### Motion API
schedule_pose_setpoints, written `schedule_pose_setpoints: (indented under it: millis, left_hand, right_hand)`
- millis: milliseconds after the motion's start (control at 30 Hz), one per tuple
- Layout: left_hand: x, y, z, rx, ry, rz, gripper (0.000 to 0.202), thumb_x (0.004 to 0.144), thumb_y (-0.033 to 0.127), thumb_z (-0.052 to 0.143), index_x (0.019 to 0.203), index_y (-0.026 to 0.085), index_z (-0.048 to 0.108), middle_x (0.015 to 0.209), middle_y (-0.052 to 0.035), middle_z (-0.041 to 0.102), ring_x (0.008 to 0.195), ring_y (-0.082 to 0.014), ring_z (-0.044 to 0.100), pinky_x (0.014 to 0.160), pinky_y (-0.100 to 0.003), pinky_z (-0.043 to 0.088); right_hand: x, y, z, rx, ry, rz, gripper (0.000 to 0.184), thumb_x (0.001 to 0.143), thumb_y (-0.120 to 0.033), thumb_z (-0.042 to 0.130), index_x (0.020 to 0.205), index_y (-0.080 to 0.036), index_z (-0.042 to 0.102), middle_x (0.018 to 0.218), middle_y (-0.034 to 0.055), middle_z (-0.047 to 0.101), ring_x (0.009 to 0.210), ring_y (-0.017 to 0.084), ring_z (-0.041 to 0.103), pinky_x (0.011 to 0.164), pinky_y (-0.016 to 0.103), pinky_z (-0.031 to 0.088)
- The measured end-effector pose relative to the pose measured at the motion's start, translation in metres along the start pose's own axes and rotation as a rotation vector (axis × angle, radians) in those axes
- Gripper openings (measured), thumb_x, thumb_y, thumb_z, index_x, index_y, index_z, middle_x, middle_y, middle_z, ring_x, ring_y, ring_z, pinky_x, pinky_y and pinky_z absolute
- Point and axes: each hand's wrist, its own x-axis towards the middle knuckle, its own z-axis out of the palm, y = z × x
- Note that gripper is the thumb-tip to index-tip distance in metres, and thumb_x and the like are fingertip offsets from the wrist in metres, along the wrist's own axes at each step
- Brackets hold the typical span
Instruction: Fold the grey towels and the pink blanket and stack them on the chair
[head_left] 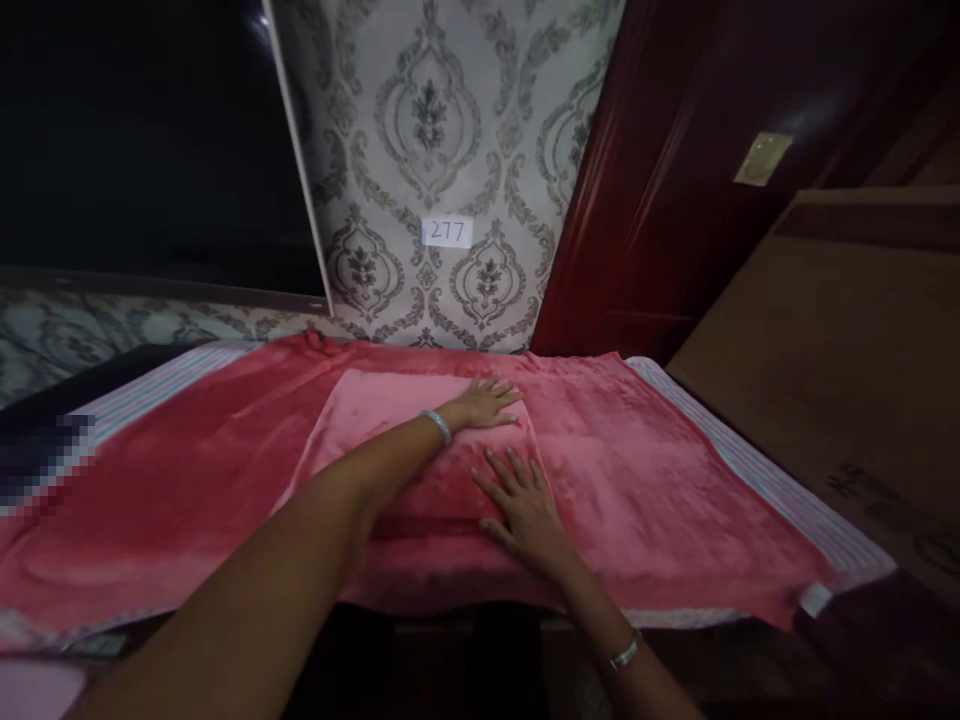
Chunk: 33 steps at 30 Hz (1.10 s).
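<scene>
A pink-red plush blanket (645,470) is spread over a surface in front of me. On its middle lies a lighter pink rectangular piece of plush fabric (405,400); whether it is separate or a fold of the blanket I cannot tell. My left hand (486,403) rests flat near the far right corner of that piece, fingers stretched out. Closer to me, my right hand (525,510) presses flat by its right edge with the fingers spread. Neither hand grips anything.
Striped cloth (780,480) shows under the blanket at both sides. A large dark screen (150,140) stands at the back left, and a cardboard box (840,330) on the right. Behind are patterned wallpaper (427,130), a paper marked 277 (447,232) and a dark red door (637,200).
</scene>
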Motion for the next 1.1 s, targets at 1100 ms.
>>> schedule_pose_setpoints:
  millis: [1100]
  left_hand:
    - [-0.202, -0.139, -0.030, -0.070, 0.113, -0.399, 0.071, 0.101, 0.062, 0.035, 0.162, 0.026, 0.034, 0.172, -0.0099, 0.026, 0.160, -0.0326, 0.016, 0.128, -0.060, 0.002]
  right_hand:
    - [0.104, -0.163, -0.012, 0.236, -0.068, -0.360, 0.064, 0.103, -0.058, 0.050, 0.161, -0.036, 0.035, 0.169, 0.0040, 0.029, 0.158, 0.031, 0.013, 0.126, 0.064, 0.007]
